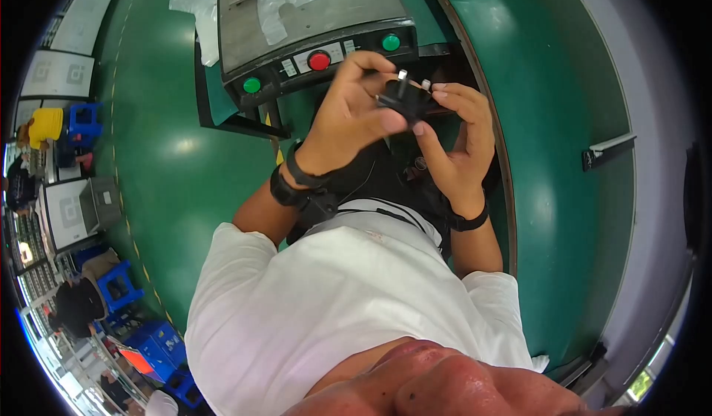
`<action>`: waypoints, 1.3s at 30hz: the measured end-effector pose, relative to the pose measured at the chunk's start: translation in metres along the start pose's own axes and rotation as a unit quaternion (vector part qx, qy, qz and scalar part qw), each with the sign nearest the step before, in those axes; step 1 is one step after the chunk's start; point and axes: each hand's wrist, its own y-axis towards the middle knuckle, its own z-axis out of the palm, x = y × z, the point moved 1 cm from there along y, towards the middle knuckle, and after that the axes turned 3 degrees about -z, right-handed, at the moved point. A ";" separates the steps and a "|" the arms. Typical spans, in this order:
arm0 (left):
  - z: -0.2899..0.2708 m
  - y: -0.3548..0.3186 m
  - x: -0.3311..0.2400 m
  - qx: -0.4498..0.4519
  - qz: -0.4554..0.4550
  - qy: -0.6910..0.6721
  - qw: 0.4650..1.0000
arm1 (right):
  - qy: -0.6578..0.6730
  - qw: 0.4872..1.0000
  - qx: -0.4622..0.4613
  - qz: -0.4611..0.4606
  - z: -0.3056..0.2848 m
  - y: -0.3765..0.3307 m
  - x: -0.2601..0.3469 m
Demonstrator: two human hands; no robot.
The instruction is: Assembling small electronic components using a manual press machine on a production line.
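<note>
"Glossy green floor [170,208] surrounded the grey metal-topped machine [352,23], didn't it?"

"It did. Well to the machine's left, a person in a yellow top [47,127] was near a blue plastic stool [85,118]."

"What did the machine bear?"

"A crumpled clear plastic bag [273,23] lay on its top. Its front panel carried a round red button [319,61] between two round green buttons [391,42]."

"Where was the handled thing?"

"Just in front of the machine, toward the right end of its panel: a small black block with pale metal prongs [404,103]. Blur hid its finer shape."

"And the hands?"

"Both grasped it. The left hand [341,116] gripped one side between thumb and fingers; the right hand [465,138] pinched the other, with fingertips beside a prong."

"Who held it?"

"Someone in a white short-sleeved shirt [348,275], in front of the machine, with black bands [288,187] on both wrists."
</note>
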 end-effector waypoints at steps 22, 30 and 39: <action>-0.024 0.018 -0.007 -0.070 0.130 0.299 0.943 | 0.266 0.933 0.093 0.224 0.030 0.020 -0.055; -0.043 0.044 0.007 -0.052 -0.041 0.230 0.971 | 0.037 0.956 0.223 0.189 -0.011 0.067 -0.082; -0.201 0.121 -0.095 -0.232 0.110 0.701 0.665 | -0.372 0.859 -0.016 0.351 -0.396 0.078 -0.340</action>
